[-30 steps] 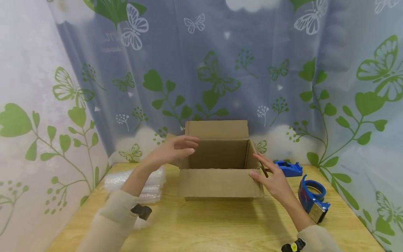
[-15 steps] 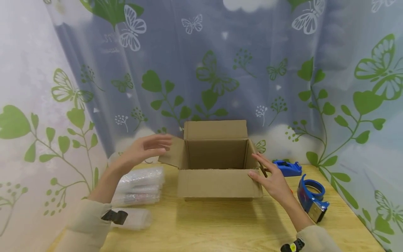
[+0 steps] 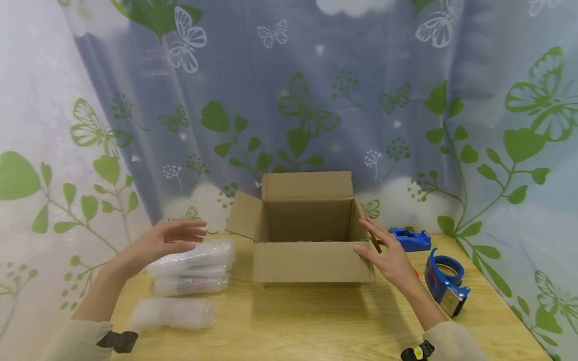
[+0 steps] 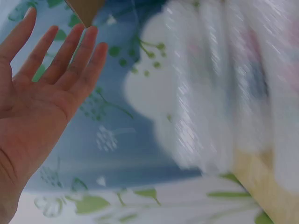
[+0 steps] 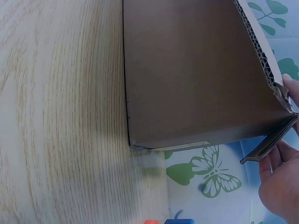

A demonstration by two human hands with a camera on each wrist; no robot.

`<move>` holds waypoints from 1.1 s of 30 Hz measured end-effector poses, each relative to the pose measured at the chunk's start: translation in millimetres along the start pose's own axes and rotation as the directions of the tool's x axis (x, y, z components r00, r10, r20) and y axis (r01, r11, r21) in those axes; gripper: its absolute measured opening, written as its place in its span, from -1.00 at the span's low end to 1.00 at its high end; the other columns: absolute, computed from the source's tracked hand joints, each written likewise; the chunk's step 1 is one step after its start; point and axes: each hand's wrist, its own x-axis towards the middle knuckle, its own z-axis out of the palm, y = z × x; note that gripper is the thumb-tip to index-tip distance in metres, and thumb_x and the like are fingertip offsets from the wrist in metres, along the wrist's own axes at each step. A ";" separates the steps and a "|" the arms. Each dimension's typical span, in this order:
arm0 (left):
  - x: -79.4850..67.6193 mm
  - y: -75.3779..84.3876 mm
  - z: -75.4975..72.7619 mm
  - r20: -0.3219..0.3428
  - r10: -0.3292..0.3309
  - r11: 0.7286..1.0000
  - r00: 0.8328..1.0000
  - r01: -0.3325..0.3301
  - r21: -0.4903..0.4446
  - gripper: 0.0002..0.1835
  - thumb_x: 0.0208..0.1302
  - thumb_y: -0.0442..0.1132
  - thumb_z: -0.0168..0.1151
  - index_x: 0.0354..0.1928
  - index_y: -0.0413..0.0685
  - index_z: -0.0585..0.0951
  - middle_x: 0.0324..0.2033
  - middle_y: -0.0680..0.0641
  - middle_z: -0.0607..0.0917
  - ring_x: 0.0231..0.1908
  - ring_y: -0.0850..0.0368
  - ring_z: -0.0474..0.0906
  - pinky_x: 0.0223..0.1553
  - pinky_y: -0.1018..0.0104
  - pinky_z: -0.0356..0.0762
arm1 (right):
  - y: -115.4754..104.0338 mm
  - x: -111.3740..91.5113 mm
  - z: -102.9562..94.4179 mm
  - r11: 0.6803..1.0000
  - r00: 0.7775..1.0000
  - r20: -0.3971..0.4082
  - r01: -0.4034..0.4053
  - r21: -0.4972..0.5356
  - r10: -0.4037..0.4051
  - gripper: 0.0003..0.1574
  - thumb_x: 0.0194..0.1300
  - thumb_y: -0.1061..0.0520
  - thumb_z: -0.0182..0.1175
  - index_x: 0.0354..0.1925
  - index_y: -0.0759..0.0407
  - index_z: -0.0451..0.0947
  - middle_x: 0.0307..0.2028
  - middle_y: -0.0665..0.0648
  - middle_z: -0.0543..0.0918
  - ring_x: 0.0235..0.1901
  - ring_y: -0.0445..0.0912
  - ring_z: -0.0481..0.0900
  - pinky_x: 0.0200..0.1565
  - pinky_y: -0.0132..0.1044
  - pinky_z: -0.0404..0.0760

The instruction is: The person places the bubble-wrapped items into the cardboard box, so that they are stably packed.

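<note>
- Head view: right hand pinches the box at its near right corner; light pressure should suffice.
- Left hand, fingers extended, empty, near wrapped bundles left of box.

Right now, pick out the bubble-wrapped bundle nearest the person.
The frontmost bundle, lowest in the head view; a strip of bare table separates it from the other bundles, farther back.

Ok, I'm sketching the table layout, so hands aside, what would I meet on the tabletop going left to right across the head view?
Bubble-wrapped packs → open cardboard box → low blue tape dispenser → blue tape holder with a metal plate.
</note>
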 end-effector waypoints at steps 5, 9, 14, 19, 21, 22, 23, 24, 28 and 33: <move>-25.7 -24.7 -7.6 0.029 -0.049 0.998 0.998 0.049 -0.026 -0.42 0.55 -0.22 0.20 0.54 0.01 0.36 0.34 -0.19 0.56 0.28 0.02 0.57 0.16 0.31 0.60 | -0.6 0.6 0.7 1.000 1.000 -0.006 0.005 0.000 -0.005 -0.19 0.45 0.04 0.35 0.55 0.00 0.33 0.61 0.21 0.15 0.55 0.29 0.07 0.30 0.22 0.31; -43.5 -40.5 -12.7 0.064 -0.076 0.994 0.995 0.081 -0.068 -0.41 0.58 -0.26 0.13 0.56 -0.13 0.29 0.40 -0.37 0.44 0.29 0.06 0.56 0.17 0.35 0.58 | -0.6 -0.1 0.6 1.000 1.000 -0.010 0.002 -0.014 -0.002 -0.19 0.44 0.03 0.35 0.55 0.00 0.33 0.61 0.20 0.16 0.55 0.28 0.07 0.30 0.22 0.31; -64.3 -64.5 -15.6 0.110 -0.146 0.985 0.983 0.155 -0.080 -0.40 0.61 -0.24 0.08 0.58 -0.17 0.24 0.45 -0.44 0.35 0.29 0.21 0.53 0.15 0.41 0.54 | -1.0 -0.6 0.0 1.000 1.000 -0.012 0.007 -0.010 -0.007 -0.19 0.44 0.04 0.35 0.56 -0.02 0.33 0.61 0.20 0.16 0.55 0.28 0.07 0.33 0.26 0.29; -79.3 -96.3 -13.7 0.164 -0.245 0.962 0.956 0.260 -0.079 -0.40 0.62 -0.20 0.07 0.59 -0.12 0.24 0.50 -0.37 0.31 0.30 0.34 0.48 0.15 0.41 0.52 | -1.2 -1.4 0.1 1.000 1.000 -0.016 0.000 -0.009 0.000 -0.19 0.44 0.04 0.36 0.55 -0.03 0.33 0.61 0.18 0.16 0.55 0.28 0.07 0.32 0.25 0.30; -84.6 -106.3 -11.9 0.191 -0.270 0.953 0.944 0.290 -0.085 -0.40 0.61 -0.20 0.08 0.59 -0.14 0.25 0.51 -0.38 0.28 0.37 0.18 0.45 0.13 0.40 0.52 | -1.1 -1.6 0.6 1.000 1.000 -0.013 -0.005 -0.009 0.005 -0.18 0.44 0.04 0.36 0.55 -0.03 0.33 0.61 0.18 0.16 0.55 0.29 0.07 0.32 0.25 0.29; -87.2 -110.2 -10.9 0.204 -0.266 0.954 0.942 0.288 -0.087 -0.40 0.61 -0.21 0.08 0.58 -0.17 0.25 0.51 -0.40 0.27 0.39 0.03 0.44 0.13 0.38 0.52 | -1.0 -1.5 0.9 1.000 1.000 -0.011 -0.006 -0.009 0.006 -0.18 0.44 0.03 0.36 0.56 -0.03 0.32 0.61 0.18 0.16 0.55 0.29 0.07 0.32 0.25 0.29; -89.4 -113.6 -9.7 0.211 -0.259 0.955 0.943 0.282 -0.086 -0.40 0.60 -0.22 0.09 0.57 -0.20 0.27 0.50 -0.41 0.28 0.41 -0.13 0.40 0.13 0.37 0.51 | -0.9 -1.4 1.1 1.000 1.000 -0.010 -0.008 -0.009 0.007 -0.18 0.44 0.03 0.36 0.56 -0.03 0.32 0.61 0.18 0.16 0.55 0.29 0.06 0.33 0.26 0.29; -91.3 -116.9 -8.5 0.217 -0.248 0.958 0.944 0.272 -0.086 -0.41 0.59 -0.23 0.10 0.56 -0.22 0.28 0.49 -0.42 0.29 0.42 -0.27 0.37 0.13 0.34 0.51 | -0.9 -1.2 1.3 1.000 1.000 -0.008 -0.008 -0.010 0.008 -0.18 0.44 0.03 0.36 0.56 -0.03 0.32 0.61 0.18 0.16 0.55 0.29 0.06 0.33 0.26 0.28; -96.2 -127.3 -3.6 0.225 -0.216 0.970 0.950 0.236 -0.065 -0.44 0.58 -0.26 0.10 0.54 -0.19 0.33 0.48 -0.37 0.34 0.43 -0.24 0.34 0.23 0.07 0.44 | -1.2 -0.5 1.9 1.000 1.000 -0.006 -0.006 -0.009 0.006 -0.18 0.44 0.03 0.35 0.56 -0.03 0.32 0.61 0.19 0.16 0.56 0.29 0.05 0.34 0.28 0.27; -98.8 -137.1 2.7 0.201 -0.230 0.972 0.952 0.235 -0.002 -0.44 0.55 -0.22 0.15 0.53 -0.03 0.40 0.49 -0.22 0.40 0.30 0.60 0.26 0.27 -0.35 0.32 | -2.3 -0.4 2.5 1.000 1.000 -0.006 -0.009 -0.011 0.009 -0.19 0.45 0.03 0.35 0.56 -0.03 0.32 0.61 0.19 0.16 0.56 0.29 0.05 0.34 0.27 0.27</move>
